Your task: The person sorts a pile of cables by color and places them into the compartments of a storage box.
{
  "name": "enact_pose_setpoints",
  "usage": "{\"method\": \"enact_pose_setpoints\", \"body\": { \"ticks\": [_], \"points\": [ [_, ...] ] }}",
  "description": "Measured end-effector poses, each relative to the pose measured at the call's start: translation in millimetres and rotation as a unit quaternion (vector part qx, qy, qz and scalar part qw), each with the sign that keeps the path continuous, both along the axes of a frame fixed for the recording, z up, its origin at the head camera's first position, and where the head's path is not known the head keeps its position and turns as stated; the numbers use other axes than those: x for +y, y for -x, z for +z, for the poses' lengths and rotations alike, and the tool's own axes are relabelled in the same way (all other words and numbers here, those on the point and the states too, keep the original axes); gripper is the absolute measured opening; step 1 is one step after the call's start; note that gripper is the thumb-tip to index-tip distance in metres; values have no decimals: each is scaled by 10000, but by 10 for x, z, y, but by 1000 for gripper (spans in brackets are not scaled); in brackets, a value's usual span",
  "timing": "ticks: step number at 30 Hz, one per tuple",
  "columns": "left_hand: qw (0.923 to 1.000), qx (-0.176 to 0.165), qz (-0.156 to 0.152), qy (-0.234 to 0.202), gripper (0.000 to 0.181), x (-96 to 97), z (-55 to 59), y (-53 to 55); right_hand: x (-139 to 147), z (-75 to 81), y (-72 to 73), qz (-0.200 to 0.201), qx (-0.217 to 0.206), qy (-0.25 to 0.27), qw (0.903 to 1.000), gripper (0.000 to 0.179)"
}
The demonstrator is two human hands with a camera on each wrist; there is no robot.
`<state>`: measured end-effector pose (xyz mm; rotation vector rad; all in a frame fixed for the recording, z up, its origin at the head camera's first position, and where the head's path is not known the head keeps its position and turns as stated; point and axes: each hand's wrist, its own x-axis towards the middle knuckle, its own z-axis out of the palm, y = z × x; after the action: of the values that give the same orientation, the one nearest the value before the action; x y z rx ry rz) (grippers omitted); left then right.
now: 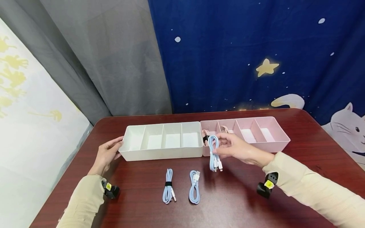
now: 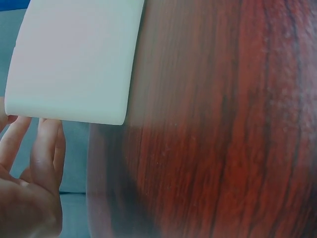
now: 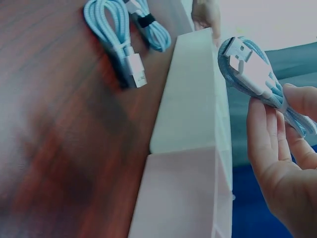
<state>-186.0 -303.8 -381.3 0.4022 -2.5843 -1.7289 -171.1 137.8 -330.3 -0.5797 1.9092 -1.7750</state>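
My right hand [image 1: 232,146] pinches a coiled light-blue charging cable [image 1: 214,152] between thumb and fingers, its white plugs hanging down in the head view. It is held up in front of where the white and pink boxes meet. In the right wrist view a USB plug [image 3: 237,49] shows at the coil's free end. My left hand [image 1: 106,155] touches the left end of the white divided box [image 1: 159,154] with extended fingers; the left wrist view shows fingertips at that box's end wall [image 2: 69,111]. On the table lie a blue cable with a black strap [image 1: 168,190] and another blue coil [image 1: 194,190].
A pink divided box [image 1: 273,146] adjoins the white box's right end. Its two left compartments contain pink cables [image 1: 224,129], one with a black strap [image 1: 206,138]. Both boxes stand toward the back of the dark red wooden table [image 1: 137,205], with curtains [image 1: 128,63] behind.
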Motion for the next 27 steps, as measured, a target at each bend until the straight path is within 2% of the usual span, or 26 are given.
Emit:
{"method": "enact_pose_setpoints", "body": {
  "ticks": [11, 17, 22, 27],
  "points": [
    [10000, -91, 15, -15, 54, -22, 25, -17, -100, 222, 128, -261, 428, 5, 9987, 39],
    [9999, -44, 47, -102, 52, -36, 8, -20, -179, 334, 210, -354, 449, -256, 9980, 37],
    [9999, -37, 58, -106, 52, -30, 8, -12, -243, 364, 320, -415, 532, -310, 9972, 37],
    [10000, -61, 43, -46, 53, -9, 15, 2, -286, 360, 400, -421, 301, -240, 9984, 38]
  ]
}}
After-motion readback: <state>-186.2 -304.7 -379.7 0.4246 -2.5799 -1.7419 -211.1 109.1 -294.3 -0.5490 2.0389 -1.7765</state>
